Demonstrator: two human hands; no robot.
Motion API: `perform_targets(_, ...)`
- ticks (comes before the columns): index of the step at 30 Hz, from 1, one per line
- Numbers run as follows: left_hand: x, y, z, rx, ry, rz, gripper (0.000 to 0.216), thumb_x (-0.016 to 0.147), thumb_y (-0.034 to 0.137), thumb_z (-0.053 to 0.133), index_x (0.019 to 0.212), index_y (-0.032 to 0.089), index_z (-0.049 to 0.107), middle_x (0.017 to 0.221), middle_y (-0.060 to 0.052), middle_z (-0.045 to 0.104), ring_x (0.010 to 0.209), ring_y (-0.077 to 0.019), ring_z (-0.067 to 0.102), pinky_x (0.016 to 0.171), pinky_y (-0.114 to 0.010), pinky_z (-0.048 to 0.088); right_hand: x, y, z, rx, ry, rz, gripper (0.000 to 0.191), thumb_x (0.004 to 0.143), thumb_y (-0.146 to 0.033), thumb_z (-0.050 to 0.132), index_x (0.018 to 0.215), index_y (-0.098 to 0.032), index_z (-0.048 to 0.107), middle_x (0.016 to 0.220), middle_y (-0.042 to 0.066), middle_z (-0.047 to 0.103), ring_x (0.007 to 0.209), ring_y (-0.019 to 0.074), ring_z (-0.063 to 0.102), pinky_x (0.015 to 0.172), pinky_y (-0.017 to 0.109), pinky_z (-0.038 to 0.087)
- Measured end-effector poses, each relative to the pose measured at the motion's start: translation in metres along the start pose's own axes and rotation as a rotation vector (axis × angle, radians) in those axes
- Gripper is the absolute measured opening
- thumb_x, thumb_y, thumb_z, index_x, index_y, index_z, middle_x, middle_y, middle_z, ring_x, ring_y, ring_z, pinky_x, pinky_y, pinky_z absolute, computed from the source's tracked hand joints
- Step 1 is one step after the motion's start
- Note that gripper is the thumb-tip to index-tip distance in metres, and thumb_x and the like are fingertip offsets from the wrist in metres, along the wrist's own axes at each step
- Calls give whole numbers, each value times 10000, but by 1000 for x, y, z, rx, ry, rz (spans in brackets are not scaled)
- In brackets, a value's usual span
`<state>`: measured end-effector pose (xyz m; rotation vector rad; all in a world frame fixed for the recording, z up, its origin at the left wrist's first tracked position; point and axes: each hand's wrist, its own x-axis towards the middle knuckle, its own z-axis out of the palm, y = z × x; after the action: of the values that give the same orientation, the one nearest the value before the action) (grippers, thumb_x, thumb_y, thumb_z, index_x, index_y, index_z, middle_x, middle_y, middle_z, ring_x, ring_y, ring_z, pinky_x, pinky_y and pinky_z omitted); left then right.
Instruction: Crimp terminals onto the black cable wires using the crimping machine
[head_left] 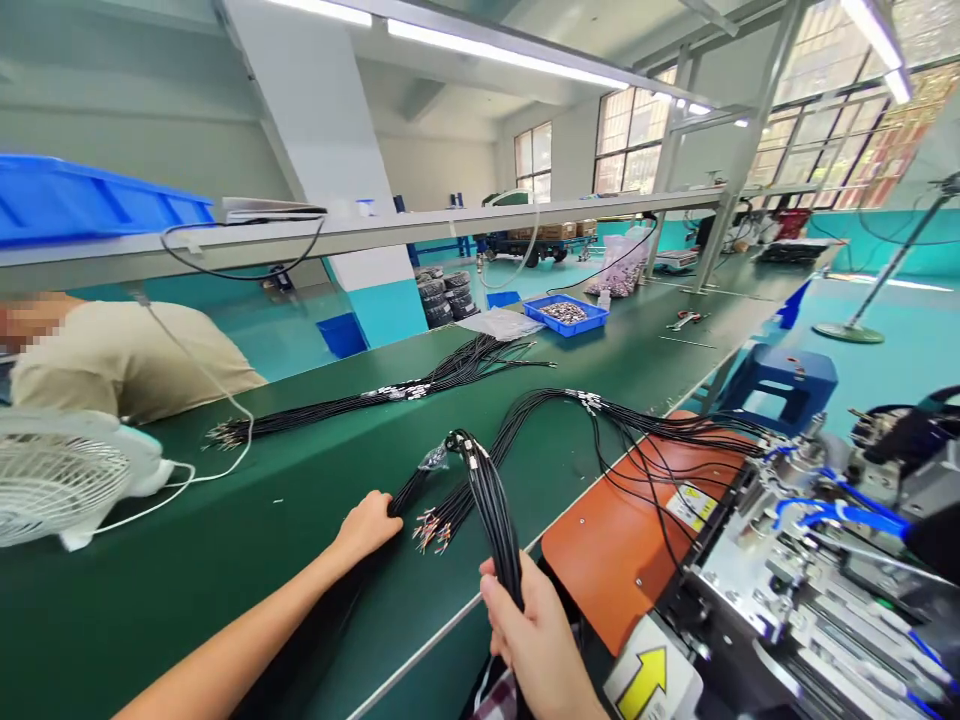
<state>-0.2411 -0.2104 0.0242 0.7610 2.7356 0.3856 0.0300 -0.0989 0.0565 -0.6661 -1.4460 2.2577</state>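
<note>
A bundle of black cables (491, 490) arches over the green bench, bent at its top, with white labels and a scrap of clear plastic near the bend. My right hand (536, 630) is wrapped around its near end, beside the bench edge. My left hand (371, 525) grips the bundle's other leg low over the bench top; that leg's lower end is dark and hard to make out. Just right of it lie the stripped copper-coloured wire ends (435, 530) of a second cable bundle (536, 400), which runs across to the machine at the right.
Another cable bundle (405, 390) lies farther back on the bench (300, 560). A blue tray (592, 322) of small parts stands beyond it. At right are an orange plate (600, 530) and a metal machine (810, 600). A white fan (75, 475) and a seated person (142, 360) are at left.
</note>
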Motion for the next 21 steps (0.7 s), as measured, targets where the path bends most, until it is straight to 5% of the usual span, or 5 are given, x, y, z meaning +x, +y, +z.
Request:
perform_targets(4,-8,27,-31,-203,-144,109,138,776,219,362,888,205,442,577,28,561,440,-166,602,422,-236,428,-24,-22,-30,163,72,-14,491,708,-585,687,928,-157,590,505,-120,261,402,32,187,416,191,260)
perform_targets(8,11,97,-53,-409,-278,343,276,826,234,357,1091,199,422,624,29,588,416,-125,577,410,-207,424,-39,-54,-55,171,225,-86,439,724,-508,716,984,-179,586,522,-104,313,399,37,220,427,214,291)
perform_targets(14,70,203,6,-381,-287,517,334,963,378,359,1115,141,539,964,-82,657,779,-160,659,677,-282,535,1,-49,-73,107,349,-90,435,740,-494,682,992,-184,510,560,-101,380,409,41,281,417,189,298)
perform_targets(17,86,202,42,-273,-200,572,325,926,378,509,1155,154,562,1166,-92,587,1009,-207,592,873,-419,500,23,-24,-81,-66,409,-40,488,715,-540,665,978,-175,476,520,-108,407,381,52,317,392,198,323)
perform_targets(21,111,176,48,-132,-75,603,412,909,405,524,1240,158,518,1348,-120,471,1244,-282,441,1040,-533,337,34,-8,-77,-36,358,4,476,754,-540,616,1027,-185,455,527,-117,419,367,31,274,387,182,323)
